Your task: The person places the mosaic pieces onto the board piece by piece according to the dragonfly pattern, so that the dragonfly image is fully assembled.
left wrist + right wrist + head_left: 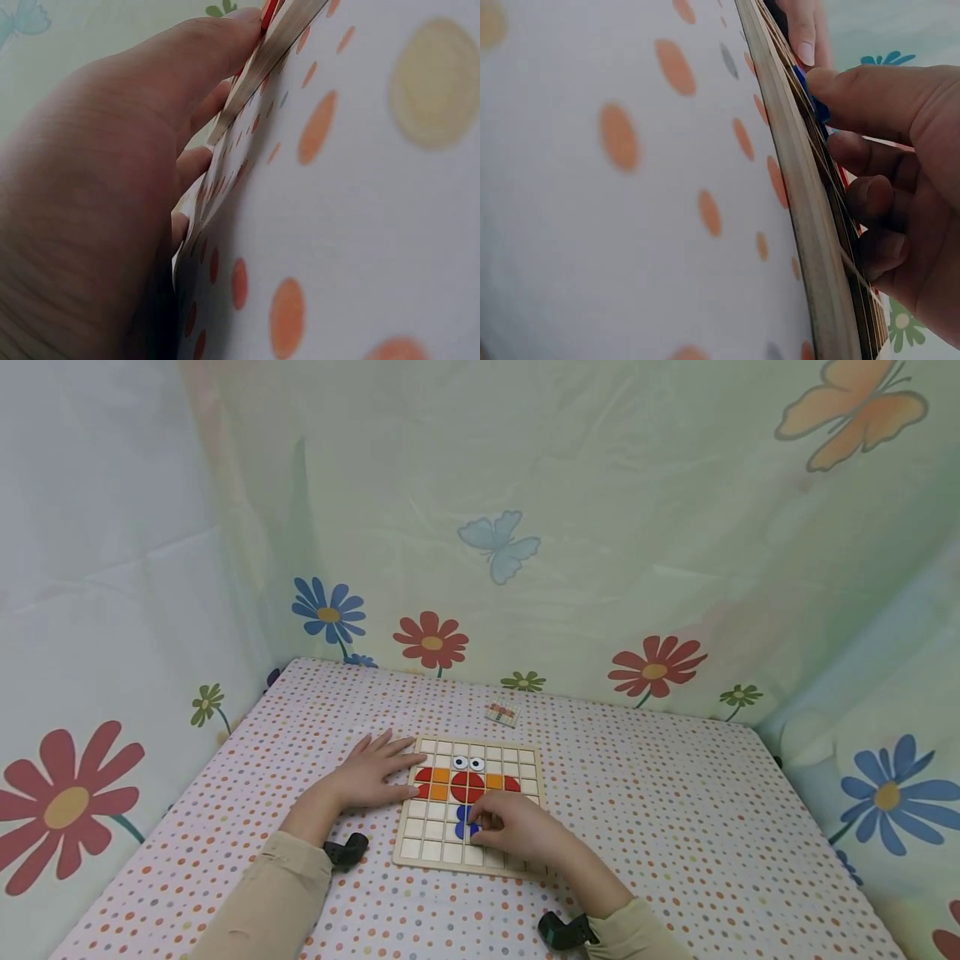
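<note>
A square wooden grid board (427,852) bears picture tiles: two white eye tiles (468,763), a red circle (467,787) at the centre, orange squares (440,783) and red rounded tiles at the sides. Blue tiles (461,830) run down below the circle. My left hand (369,774) lies spread at the board's left side, its thumb and fingertips on the frame and edge tiles. Over the lower middle, my right hand (521,828) has curled fingers. Its thumb and forefinger pinch a blue tile (819,101) at the grid; the palm hides part of the right side.
A small pattern card (502,713) with a similar picture lies behind the board. The dotted tablecloth (660,827) covers the table, with a flowered curtain (562,627) behind and at both sides. Black wrist cameras (347,852) sit by both sleeves.
</note>
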### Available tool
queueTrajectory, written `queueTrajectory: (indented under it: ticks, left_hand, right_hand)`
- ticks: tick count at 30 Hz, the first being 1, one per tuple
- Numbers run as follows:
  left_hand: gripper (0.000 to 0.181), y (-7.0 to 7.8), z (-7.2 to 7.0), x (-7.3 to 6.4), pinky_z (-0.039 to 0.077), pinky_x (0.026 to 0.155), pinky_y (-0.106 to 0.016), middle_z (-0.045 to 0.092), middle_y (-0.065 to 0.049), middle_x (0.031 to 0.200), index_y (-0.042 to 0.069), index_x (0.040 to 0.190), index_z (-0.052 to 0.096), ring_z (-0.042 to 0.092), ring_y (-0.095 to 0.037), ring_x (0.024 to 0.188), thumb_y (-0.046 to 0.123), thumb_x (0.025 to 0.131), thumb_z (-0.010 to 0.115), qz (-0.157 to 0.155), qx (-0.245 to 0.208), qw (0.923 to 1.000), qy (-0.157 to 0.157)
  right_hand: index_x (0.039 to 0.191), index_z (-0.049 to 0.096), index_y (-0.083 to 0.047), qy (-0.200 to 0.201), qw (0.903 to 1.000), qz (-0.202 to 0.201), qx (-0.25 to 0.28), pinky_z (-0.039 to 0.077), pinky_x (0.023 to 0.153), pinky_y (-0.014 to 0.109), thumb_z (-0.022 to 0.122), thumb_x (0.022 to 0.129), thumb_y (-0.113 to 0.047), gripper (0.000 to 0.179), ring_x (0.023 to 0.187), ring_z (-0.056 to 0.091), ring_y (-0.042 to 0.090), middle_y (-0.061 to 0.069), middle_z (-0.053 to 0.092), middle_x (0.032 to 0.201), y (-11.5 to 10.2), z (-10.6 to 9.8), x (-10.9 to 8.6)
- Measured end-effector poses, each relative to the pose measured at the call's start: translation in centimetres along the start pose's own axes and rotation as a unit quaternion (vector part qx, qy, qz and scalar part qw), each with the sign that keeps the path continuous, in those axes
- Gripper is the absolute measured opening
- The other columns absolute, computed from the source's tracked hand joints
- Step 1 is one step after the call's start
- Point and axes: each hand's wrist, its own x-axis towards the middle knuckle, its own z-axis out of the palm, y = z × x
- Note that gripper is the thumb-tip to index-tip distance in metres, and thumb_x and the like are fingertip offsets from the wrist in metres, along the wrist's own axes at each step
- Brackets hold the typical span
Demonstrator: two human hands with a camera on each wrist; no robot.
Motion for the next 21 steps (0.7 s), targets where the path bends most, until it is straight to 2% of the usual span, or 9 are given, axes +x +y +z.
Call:
queueTrajectory:
  ticks: [10,21]
  left_hand:
    - [0.064,0.18,-0.21,-0.07,0.008,0.123,-0.062,0.028,0.004,0.163,0.041,0.149,0.042,0.013,-0.036,0.154,0.067,0.091,0.051,-0.001,-0.001,1.0000,0.001]
    - [0.065,0.17,-0.20,-0.05,0.007,0.123,-0.062,0.027,0.004,0.164,0.042,0.149,0.041,0.012,-0.035,0.154,0.068,0.091,0.051,-0.001,-0.003,1.0000,-0.001]
  right_hand:
    - [0.097,0.067,-0.023,0.009,0.9998,0.019,-0.007,0.044,0.063,0.023,0.077,0.086,-0.028,0.016,0.073,0.050,0.007,-0.011,0.057,0.081,0.01,0.09,-0.11]
    - [0.089,0.066,-0.023,0.020,0.9993,0.009,-0.031,0.043,0.062,0.022,0.074,0.089,-0.027,0.009,0.071,0.049,0.007,-0.011,0.055,0.078,-0.20,0.30,-0.02]
